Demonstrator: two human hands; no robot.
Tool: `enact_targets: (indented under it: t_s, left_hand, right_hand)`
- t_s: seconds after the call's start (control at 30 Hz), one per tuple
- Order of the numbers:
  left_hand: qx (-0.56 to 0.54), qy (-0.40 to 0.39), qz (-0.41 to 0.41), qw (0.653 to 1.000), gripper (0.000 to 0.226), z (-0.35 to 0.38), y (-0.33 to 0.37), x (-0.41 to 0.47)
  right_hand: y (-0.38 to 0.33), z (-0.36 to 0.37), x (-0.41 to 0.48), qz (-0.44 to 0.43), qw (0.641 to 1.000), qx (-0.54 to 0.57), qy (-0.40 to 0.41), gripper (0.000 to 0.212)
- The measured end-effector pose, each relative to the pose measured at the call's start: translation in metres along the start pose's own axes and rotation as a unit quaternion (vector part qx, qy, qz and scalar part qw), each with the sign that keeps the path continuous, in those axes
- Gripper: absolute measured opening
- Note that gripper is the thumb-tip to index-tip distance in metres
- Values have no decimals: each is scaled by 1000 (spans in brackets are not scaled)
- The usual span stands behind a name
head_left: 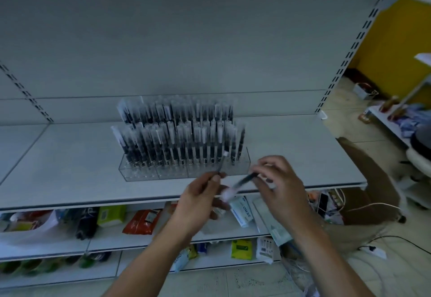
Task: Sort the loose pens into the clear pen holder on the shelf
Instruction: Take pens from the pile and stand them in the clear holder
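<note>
This is a shop, seen at a stretch of retail racking. A white metal shelf (70,168) crosses the middle of the frame against a plain back panel (186,40), with slotted uprights (349,54) at the upper right and far left. At centre, a clear pen holder (144,173) stands packed with rows of identical pens (177,142). The lower shelves (105,243) along the bottom carry packaged goods: a red packet (142,222), a green box (110,215) and a carton printed ZERO (243,210). A tiled floor (233,282) lies below, and a yellow wall (391,47) shows at upper right.
</note>
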State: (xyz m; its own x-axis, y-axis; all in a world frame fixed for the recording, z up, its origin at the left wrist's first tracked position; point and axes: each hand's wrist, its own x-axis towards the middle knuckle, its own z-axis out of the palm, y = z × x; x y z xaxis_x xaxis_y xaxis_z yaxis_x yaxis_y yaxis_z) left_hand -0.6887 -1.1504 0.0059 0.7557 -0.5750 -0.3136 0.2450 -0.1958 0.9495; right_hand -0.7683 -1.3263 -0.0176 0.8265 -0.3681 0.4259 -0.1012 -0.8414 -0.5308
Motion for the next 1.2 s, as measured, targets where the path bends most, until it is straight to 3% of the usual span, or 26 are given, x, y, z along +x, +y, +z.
enact_targets:
  t_s: [0.1, 0.23, 0.47, 0.6, 0.77, 0.93, 1.2]
  left_hand:
    - [-21, 53, -8, 998, 25, -13, -4, 4]
    - [-28, 41, -15, 999, 26, -12, -10, -4]
    - [6, 37, -15, 999, 25, -12, -18, -12]
    - [1, 44, -18, 999, 25, -14, -20, -15]
    - [-6, 42, -17, 999, 25, -14, -21, -16]
    - [-11, 35, -19, 999, 25, -12, -20, -17]
    - [16, 25, -19, 999, 25, -6, -20, -18]
  right_hand:
    - [0, -11, 18, 77, 990, 98, 62, 19]
    - [-7, -9, 47, 133, 975, 163, 68, 14]
    - [-1, 17, 64, 115, 991, 53, -42, 10]
    - [2, 27, 64, 121, 992, -11, -46, 13]
    - [0, 24, 65, 118, 990, -24, -67, 25]
    - [-3, 18, 63, 123, 991, 2, -50, 16]
    - [2, 20, 64, 135, 990, 26, -28, 18]
